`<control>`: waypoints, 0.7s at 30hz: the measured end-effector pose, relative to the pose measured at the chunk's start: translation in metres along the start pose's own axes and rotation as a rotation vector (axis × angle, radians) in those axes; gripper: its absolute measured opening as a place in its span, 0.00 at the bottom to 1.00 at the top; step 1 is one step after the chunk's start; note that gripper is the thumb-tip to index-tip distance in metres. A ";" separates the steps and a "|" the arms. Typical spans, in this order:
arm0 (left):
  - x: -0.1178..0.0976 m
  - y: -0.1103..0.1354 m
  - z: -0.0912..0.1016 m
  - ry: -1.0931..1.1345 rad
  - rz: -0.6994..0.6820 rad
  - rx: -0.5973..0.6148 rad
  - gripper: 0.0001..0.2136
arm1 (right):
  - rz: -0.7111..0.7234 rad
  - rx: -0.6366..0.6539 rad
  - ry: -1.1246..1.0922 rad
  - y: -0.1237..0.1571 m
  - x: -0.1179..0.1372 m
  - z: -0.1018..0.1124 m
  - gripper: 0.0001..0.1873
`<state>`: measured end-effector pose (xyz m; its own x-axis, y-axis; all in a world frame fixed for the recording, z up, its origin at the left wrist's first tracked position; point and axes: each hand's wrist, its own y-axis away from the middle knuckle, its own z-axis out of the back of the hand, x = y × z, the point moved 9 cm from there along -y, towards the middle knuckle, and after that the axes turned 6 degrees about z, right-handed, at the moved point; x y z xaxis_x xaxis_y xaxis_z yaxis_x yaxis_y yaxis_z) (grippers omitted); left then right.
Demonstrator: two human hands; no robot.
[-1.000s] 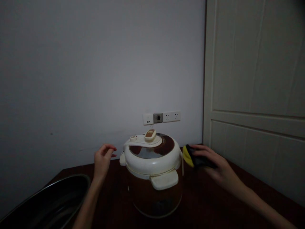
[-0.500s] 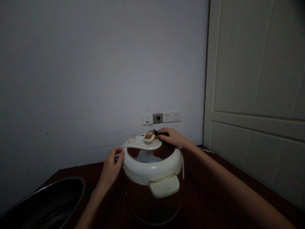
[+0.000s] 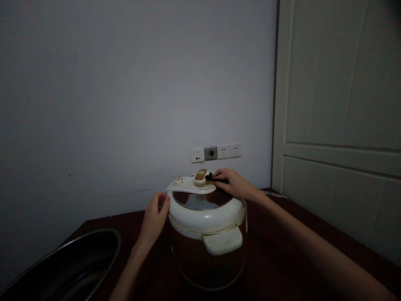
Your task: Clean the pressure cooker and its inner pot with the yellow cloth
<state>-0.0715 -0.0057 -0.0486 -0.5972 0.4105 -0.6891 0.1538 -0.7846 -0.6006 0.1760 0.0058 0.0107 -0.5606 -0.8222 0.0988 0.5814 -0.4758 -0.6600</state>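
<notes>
1. Since a second ago, the right hand (image 3: 232, 182) has come from beside the cooker (image 3: 208, 261) onto its lid (image 3: 203, 217), and the left hand (image 3: 153, 217) has moved in to the rim.
2. Right fingers are clamped on a black-and-yellow pad (image 3: 221, 181), pressed just beside the brown-topped knob (image 3: 200, 176); held flat like that, it probably gets its face against the lid.
3. Left fingers are bent, thumb parted from them, at the lid's left edge, likely to steady it; whether they truly grip is unclear. Both hands are apart from each other.
4. Between them, the cooker stands upright on the dark tabletop (image 3: 266, 259), presumably centred so both arms reach it. Its lid has a glossy, rounded white rim around a reflective dark panel; a blunt off-white handle (image 3: 222, 241) juts from the front, above a dark brown, drum-shaped body.
5. Farther left, a wide basin (image 3: 118, 246) shows a smooth, curved, metallic-looking rim.
6. Behind, sockets (image 3: 229, 151) sit on a matte grey wall (image 3: 140, 83); a panelled door (image 3: 338, 83) rises at right.
</notes>
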 end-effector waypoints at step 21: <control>0.000 0.004 0.000 -0.053 -0.011 -0.012 0.11 | 0.043 0.114 -0.207 0.009 0.026 0.013 0.11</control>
<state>-0.0709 -0.0083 -0.0511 -0.6398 0.3933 -0.6603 0.1561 -0.7747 -0.6127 0.1744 -0.0240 0.0164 -0.4077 -0.8833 0.2312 0.6712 -0.4616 -0.5800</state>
